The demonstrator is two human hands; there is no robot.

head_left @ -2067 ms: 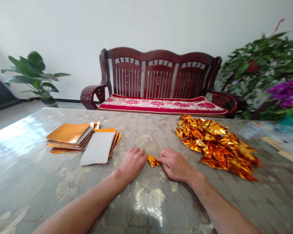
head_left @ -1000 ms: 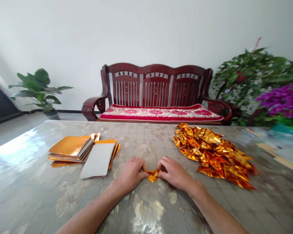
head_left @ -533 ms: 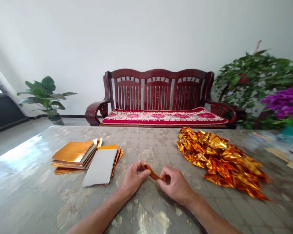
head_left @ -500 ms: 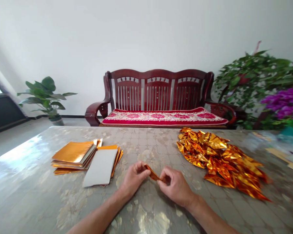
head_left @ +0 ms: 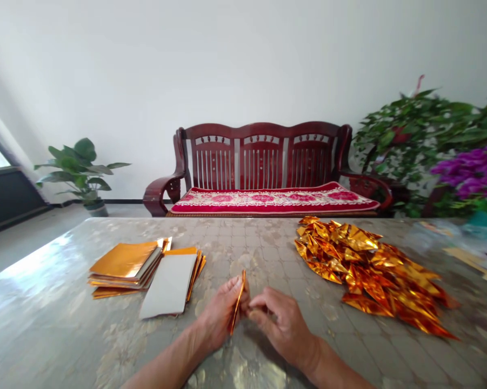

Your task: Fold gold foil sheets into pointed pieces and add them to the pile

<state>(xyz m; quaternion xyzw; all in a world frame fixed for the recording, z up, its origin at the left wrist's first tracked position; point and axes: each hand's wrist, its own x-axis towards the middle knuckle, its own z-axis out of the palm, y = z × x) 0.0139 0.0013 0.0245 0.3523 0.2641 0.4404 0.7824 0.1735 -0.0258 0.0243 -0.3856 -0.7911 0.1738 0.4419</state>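
A folded strip of orange-gold foil paper [head_left: 238, 303] stands nearly upright, its thin edge towards me. My left hand [head_left: 221, 310] is closed on it between thumb and fingers. Close at its right, my right hand [head_left: 281, 324] has curled, pinched fingers; their tips come up to the left fingers, and I cannot see whether they grip anything. To the left lie a stack of gold foil sheets [head_left: 124, 260] and a second, fanned stack with a pale grey sheet [head_left: 169, 283] on top. On the right is a heap of folded, pointed gold foil pieces [head_left: 360, 270].
The table [head_left: 117, 346] has a patterned, shiny cover. Clear plastic wrapping [head_left: 425, 236] lies at its right end. Beyond the table stands a dark red wooden bench [head_left: 263, 132] with a red patterned cushion [head_left: 275, 200]. Potted plants [head_left: 83, 167] and purple flowers [head_left: 474, 173] flank it.
The foil strip has turned from slanting between both hands to nearly upright in my left hand. My right fingers have come off its right end and moved closer to my left hand.
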